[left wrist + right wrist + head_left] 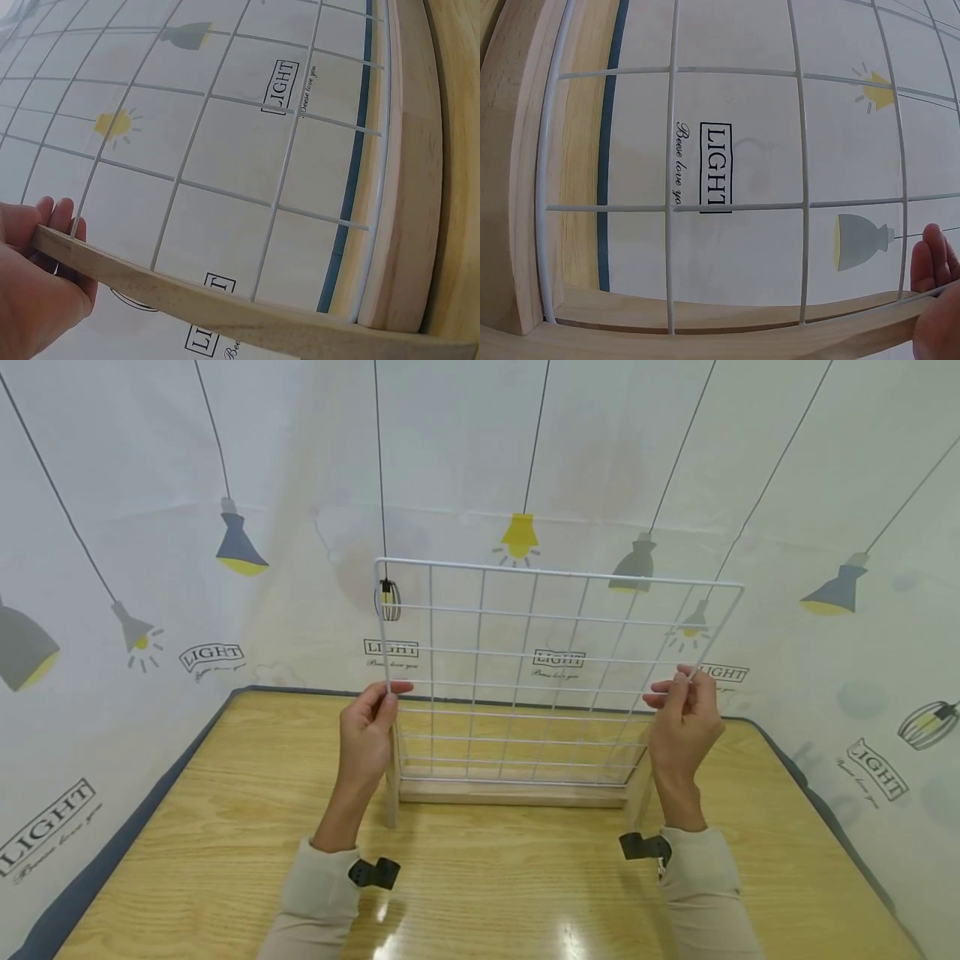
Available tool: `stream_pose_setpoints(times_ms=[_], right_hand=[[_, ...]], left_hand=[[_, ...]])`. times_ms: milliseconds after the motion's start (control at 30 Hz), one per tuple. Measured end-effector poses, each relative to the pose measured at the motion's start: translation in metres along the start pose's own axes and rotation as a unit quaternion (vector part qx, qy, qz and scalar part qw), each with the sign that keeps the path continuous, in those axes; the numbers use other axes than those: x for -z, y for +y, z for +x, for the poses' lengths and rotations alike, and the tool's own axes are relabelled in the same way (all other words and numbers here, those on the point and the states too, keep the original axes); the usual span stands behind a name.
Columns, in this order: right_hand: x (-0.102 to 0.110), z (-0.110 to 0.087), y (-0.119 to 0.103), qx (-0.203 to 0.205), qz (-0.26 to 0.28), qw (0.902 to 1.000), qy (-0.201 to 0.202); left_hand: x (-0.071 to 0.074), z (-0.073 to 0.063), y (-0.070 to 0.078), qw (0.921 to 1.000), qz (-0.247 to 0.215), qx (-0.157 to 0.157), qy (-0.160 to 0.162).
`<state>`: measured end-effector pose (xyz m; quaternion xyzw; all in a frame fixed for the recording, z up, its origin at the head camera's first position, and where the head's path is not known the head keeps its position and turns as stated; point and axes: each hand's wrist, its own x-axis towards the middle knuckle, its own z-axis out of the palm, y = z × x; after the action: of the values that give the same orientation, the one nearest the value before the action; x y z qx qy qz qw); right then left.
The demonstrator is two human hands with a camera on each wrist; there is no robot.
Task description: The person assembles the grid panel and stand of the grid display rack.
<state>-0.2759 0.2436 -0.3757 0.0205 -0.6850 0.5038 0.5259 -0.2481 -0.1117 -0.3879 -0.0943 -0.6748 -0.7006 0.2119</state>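
A white wire grid panel (558, 572) stands between both hands, its top leaning away. Its bottom wire lies along the crossbar of a pale wooden stand (513, 793), which has an upright post on each side. With thumb and fingers my left hand (365, 727) pinches the panel's left edge near the top of the left post (187, 301). On the other side, my right hand (684, 727) grips the panel's right edge by the right post (705, 345). Fingers of both hands partly reach behind the grid. The post tops are partly hidden by the hands.
The stand rests on a wood-grain table (225, 793). A whitish curtain (465, 435) printed with lamps and the word LIGHT hangs behind and along the sides. Black straps (375, 873) sit at both sleeve cuffs.
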Motion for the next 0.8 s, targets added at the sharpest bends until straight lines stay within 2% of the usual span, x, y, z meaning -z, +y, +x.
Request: stream_pose_setpoints(times_ms=[333,600,800], right_hand=[[-0.002,0.000,-0.001,-0.008,0.007,0.9999,0.012],[-0.002,-0.002,-0.026,-0.011,0.025,0.9994,0.022],[-0.001,-0.004,-0.008,-0.009,0.016,0.9995,0.026]], left_hand=[[0.000,0.001,-0.001,1.0000,0.000,-0.007,-0.005],[0.002,0.006,0.000,0.9997,0.021,-0.003,-0.012],[0.002,0.005,0.001,0.9997,0.019,0.001,-0.015]])
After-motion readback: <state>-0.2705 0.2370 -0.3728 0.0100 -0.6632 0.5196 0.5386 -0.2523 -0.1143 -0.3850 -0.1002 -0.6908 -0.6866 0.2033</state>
